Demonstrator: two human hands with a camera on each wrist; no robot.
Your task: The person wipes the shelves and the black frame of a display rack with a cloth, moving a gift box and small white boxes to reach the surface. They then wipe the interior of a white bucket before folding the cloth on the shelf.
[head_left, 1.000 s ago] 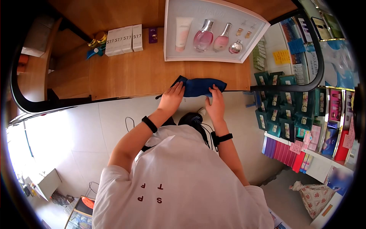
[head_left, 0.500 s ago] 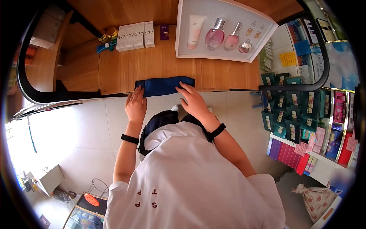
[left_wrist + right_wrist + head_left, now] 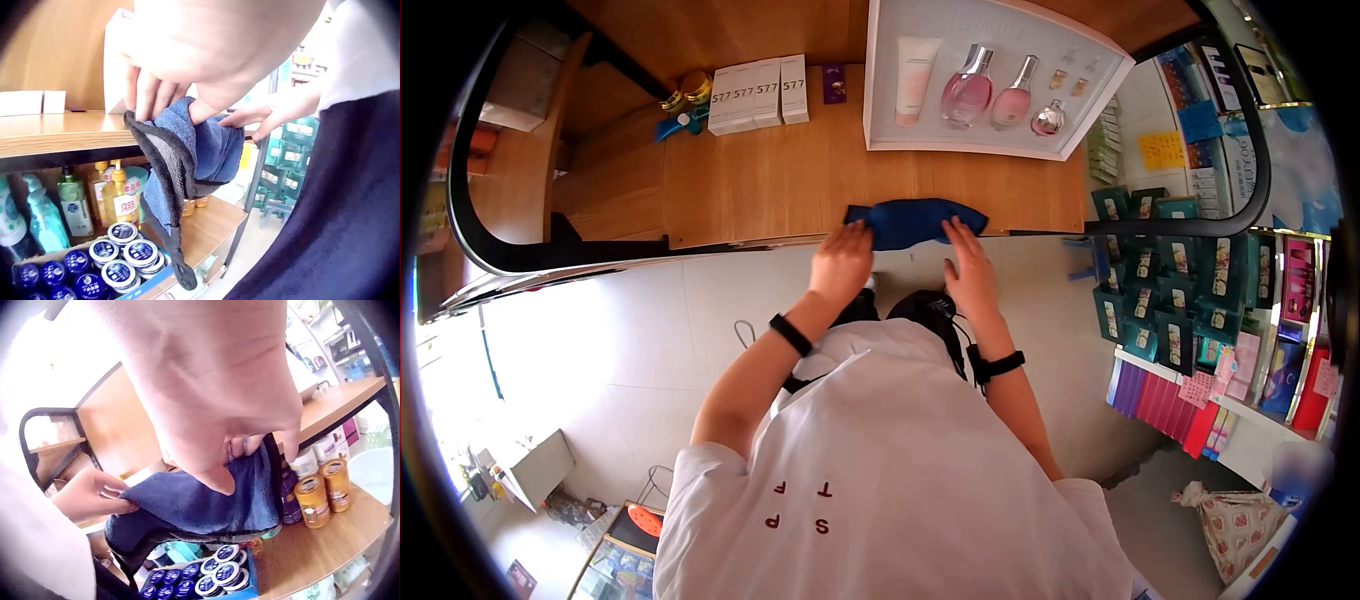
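Observation:
A dark blue cloth [image 3: 912,222] with black edging lies across the front edge of the wooden shelf. The left hand [image 3: 841,264] grips its left end; in the left wrist view the thumb and fingers of the left hand [image 3: 206,56] pinch the blue cloth [image 3: 215,147], whose edge hangs down in folds. At the cloth's other end is the right hand [image 3: 974,275]; in the right wrist view the right hand [image 3: 212,394] has thumb and fingers bent round the cloth [image 3: 200,503], which spans between both hands below the shelf edge.
On the shelf [image 3: 750,190] stand white boxes [image 3: 758,95], a small purple box [image 3: 834,84] and a framed perfume set [image 3: 990,90]. Below are pump bottles [image 3: 122,197] and a tray of round tins [image 3: 140,253]. Green boxes [image 3: 1175,290] stand at the right.
Both hands and the cloth moved left along the shelf edge, then back right. The cloth now sits below the perfume set's front edge.

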